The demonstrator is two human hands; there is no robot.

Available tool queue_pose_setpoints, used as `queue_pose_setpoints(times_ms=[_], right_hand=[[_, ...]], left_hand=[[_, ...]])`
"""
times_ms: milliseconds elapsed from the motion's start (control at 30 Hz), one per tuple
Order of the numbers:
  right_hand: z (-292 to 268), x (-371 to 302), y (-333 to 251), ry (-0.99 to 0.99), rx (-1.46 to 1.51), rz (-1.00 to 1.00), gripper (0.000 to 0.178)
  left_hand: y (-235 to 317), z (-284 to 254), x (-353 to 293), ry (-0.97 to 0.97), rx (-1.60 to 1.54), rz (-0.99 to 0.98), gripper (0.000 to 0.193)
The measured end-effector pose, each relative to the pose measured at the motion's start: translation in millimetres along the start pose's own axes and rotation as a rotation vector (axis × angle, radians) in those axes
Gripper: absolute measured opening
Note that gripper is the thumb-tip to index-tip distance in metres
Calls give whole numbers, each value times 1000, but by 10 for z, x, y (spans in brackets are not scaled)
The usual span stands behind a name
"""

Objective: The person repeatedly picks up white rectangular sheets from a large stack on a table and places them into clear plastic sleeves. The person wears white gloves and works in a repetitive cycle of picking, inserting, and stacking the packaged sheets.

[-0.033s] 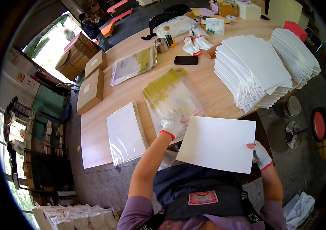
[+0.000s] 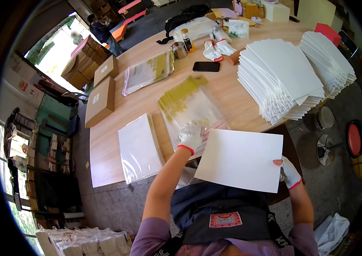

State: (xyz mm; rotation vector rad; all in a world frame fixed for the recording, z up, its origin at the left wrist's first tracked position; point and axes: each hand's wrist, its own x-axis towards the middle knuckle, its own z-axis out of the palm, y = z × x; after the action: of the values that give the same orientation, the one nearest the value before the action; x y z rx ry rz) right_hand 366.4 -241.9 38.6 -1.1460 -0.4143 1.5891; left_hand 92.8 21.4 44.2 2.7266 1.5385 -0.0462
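My right hand, in a white glove with a red cuff, grips the right edge of a white sheet of board, thumb on top. The board lies tilted in front of me, over the table's near edge. My left hand, gloved the same way, is on the near end of a fanned stack of clear plastic bags with olive-green print and pinkish strips. Its bent fingers seem to pinch the top bag; the fingertips are partly blurred. The board's upper left corner is close beside this hand.
Left of the bags lies a stack of bagged white boards. More printed bags lie beyond, beside cardboard boxes. Large white board stacks stand right. A phone, bottle and spare gloves lie farther back.
The white board in my right hand has shifted very slightly to the left. My left hand stays on the bags.
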Motion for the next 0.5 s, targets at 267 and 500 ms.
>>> queue_pose_setpoints(times_ms=[267,500], right_hand=[[93,138,67,-55,88,27,61],[-117,446,356,-83,294,-106,53]], left_hand=[[-282,226,54,80,-142,-66,25],[-390,41,-115,293,-223,-46,13]])
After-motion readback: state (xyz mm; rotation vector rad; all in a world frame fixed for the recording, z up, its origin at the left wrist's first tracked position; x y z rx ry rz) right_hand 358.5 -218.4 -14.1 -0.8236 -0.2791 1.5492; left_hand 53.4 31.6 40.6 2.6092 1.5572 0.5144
